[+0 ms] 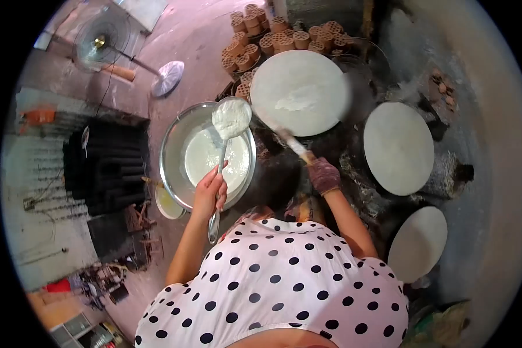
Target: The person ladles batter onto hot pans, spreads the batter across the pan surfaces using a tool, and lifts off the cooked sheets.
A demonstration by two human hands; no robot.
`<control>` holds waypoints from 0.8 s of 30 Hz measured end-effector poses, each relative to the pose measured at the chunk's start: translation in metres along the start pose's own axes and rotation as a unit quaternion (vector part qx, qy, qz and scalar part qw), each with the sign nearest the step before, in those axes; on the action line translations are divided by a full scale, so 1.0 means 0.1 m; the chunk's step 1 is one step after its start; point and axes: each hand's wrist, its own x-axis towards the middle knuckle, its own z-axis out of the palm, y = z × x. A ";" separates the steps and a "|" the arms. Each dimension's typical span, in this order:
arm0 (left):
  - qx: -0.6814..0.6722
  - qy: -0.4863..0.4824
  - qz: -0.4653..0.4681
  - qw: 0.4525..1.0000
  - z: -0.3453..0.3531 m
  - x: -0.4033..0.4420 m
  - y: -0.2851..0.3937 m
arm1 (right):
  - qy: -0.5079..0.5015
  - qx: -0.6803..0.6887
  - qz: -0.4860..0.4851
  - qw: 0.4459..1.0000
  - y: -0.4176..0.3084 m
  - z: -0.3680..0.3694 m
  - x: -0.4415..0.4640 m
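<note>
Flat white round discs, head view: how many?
3: top disc ahead of the right hand, middle disc to that hand's right, lower disc beside the right arm. Others may lie out of view.

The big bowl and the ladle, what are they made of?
The big bowl looks like shiny metal, perhaps stainless steel: its rim gleams silver. The ladle seems to be metal too, with a smooth, silvery handle, but wet-looking white stuff hides most of its scoop.
</note>
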 end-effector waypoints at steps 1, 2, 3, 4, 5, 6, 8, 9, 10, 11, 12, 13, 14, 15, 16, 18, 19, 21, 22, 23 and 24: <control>0.044 0.002 0.031 0.999 -0.02 -0.09 -0.02 | 0.065 0.000 0.012 0.998 -0.25 -0.22 0.00; 0.044 -0.010 0.036 0.998 -0.05 -0.08 -0.03 | 0.073 -0.007 0.019 0.997 -0.32 -0.15 -0.02; 0.029 -0.045 -0.005 0.999 -0.06 -0.06 -0.07 | 0.130 -0.014 0.140 0.981 -0.34 0.03 -0.05; 0.015 -0.081 -0.047 0.996 -0.07 -0.03 -0.12 | 0.186 -0.020 0.259 0.948 -0.34 0.20 -0.08; -0.009 -0.127 -0.071 0.989 -0.10 0.08 -0.19 | 0.012 -0.112 0.287 0.951 -0.40 0.30 -0.10; -0.040 -0.147 -0.119 0.981 -0.10 0.20 -0.23 | -0.055 -0.234 0.182 0.954 -0.45 0.40 -0.23; -0.042 -0.201 -0.194 0.959 -0.06 0.33 -0.24 | 0.059 -0.134 0.199 0.969 -0.73 0.42 -0.62; 0.006 -0.245 -0.182 0.952 -0.01 0.30 -0.24 | 0.070 -0.105 0.249 0.960 -0.87 0.51 -0.82; 0.047 -0.290 -0.164 0.942 0.06 0.21 -0.17 | -0.015 -0.102 0.377 0.920 -0.97 0.58 -0.97; 0.032 -0.335 -0.169 0.926 0.13 0.07 -0.07 | -0.010 -0.108 0.416 0.903 -0.98 0.57 -1.29; 0.037 -0.368 -0.172 0.913 0.18 -0.05 -0.02 | -0.055 -0.128 0.209 0.968 -1.11 0.55 -1.62; 0.011 -0.406 -0.171 0.897 0.24 -0.11 -0.10 | -0.095 -0.141 -0.008 0.985 -1.22 0.51 -1.90; -0.015 -0.443 -0.174 0.879 0.32 -0.16 -0.19 | -0.085 -0.145 0.037 0.985 -1.35 0.43 -2.14; 0.010 -0.477 -0.179 0.860 0.51 -0.11 -0.23 | -0.085 -0.082 0.144 0.983 -1.47 0.27 -2.36; 0.051 -0.468 -0.211 0.857 0.70 -0.11 -0.29 | -0.078 -0.021 0.241 0.967 -1.61 0.19 -2.59; 0.064 -0.485 -0.296 0.821 1.02 -0.06 -0.51 | 0.115 0.002 0.369 0.923 -1.73 0.24 -3.22; 0.093 -0.504 -0.291 0.808 1.10 -0.05 -0.50 | 0.202 -0.008 0.447 0.871 -1.71 0.39 -3.43; 0.180 -0.563 -0.211 0.778 1.24 -0.31 -0.40 | 0.305 -0.020 0.551 0.777 -1.73 0.60 -3.98; 0.253 -0.582 -0.128 0.762 1.30 -0.48 -0.34 | 0.295 -0.021 0.603 0.741 -1.75 0.66 -4.22; 0.272 -0.615 -0.053 0.739 1.36 -0.55 -0.43 | 0.291 -0.019 0.635 0.715 -1.76 0.74 -4.44; 0.282 -0.629 -0.059 0.722 1.50 -0.64 -0.54 | 0.287 -0.017 0.666 0.688 -1.77 0.82 -4.66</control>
